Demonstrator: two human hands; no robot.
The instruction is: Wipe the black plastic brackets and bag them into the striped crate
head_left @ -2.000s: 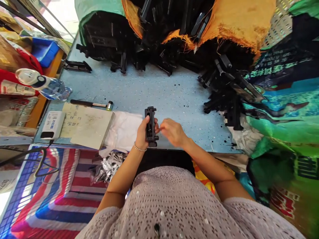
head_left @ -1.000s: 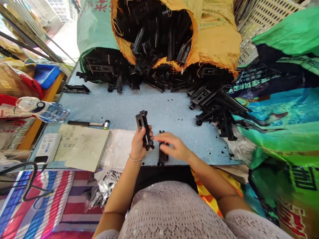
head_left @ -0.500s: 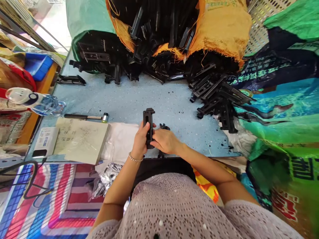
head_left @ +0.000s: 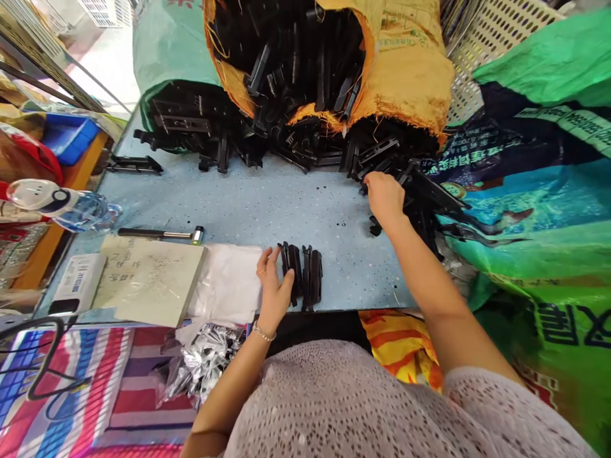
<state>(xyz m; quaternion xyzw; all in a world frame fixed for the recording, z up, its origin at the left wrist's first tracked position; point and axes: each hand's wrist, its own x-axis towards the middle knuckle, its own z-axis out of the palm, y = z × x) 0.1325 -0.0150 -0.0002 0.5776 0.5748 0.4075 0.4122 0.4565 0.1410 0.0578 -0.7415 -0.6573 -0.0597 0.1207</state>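
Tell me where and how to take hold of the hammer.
Probably best by its black handle, across the middle, from above and slightly the far side. The hammer lies flat, its handle long and slim; the board sits close on the near side, and the bottle is near the handle's end.

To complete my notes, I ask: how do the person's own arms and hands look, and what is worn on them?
The left hand is ungloved, with a thin ring and a pale beaded bracelet at the wrist. The right hand, also ungloved, shows no jewellery. The right sleeve is short, greyish-pink openwork knit.
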